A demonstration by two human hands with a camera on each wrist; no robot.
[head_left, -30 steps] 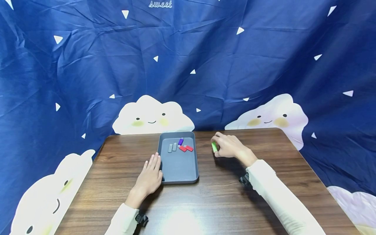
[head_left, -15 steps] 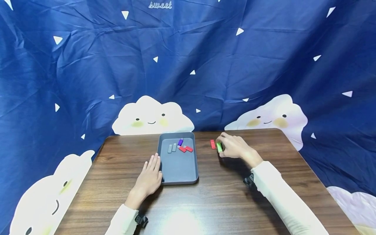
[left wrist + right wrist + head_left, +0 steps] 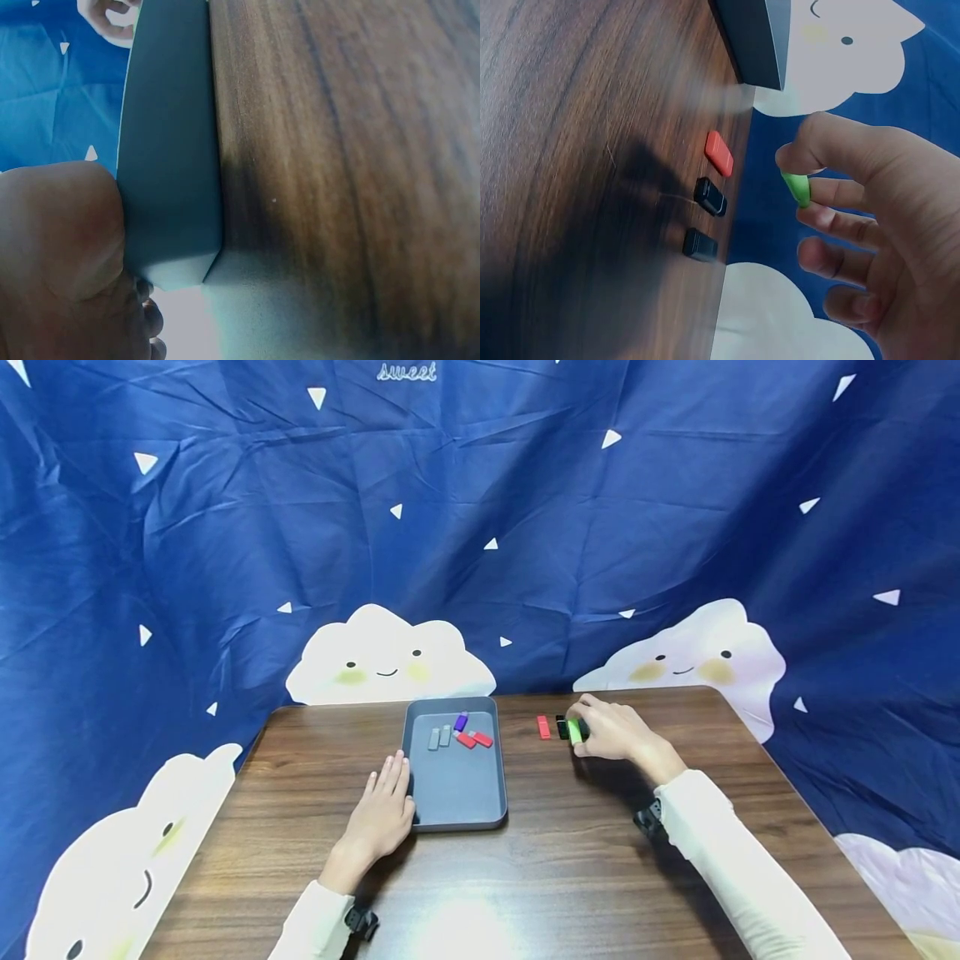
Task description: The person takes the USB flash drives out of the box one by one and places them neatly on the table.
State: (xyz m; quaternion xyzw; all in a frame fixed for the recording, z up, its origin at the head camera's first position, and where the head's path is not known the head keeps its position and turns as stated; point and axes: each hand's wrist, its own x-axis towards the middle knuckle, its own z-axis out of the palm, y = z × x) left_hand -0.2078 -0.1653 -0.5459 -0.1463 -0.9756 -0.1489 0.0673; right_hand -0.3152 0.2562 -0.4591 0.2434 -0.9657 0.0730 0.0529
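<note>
My right hand (image 3: 617, 731) pinches a green USB flash drive (image 3: 574, 732) between thumb and fingers, raised above the table in the right wrist view. Below it lie a red flash drive (image 3: 719, 154) and two black ones, a nearer black flash drive (image 3: 710, 196) and a farther black flash drive (image 3: 700, 244), in a row on the wood. My left hand (image 3: 382, 814) rests with straight fingers along the left rim of the grey tray (image 3: 457, 793). Inside that tray are two grey flash drives (image 3: 440, 737), a purple flash drive (image 3: 461, 722) and two red flash drives (image 3: 474, 740).
The brown wooden table (image 3: 600, 877) carries all of this. A blue curtain (image 3: 555, 568) with white clouds and triangles hangs behind its back edge. Both wrists wear small black cameras.
My right hand has moved right with the green flash drive, away from the tray. The red flash drive and then a black one have come into sight beside it. The left hand has stayed put.
</note>
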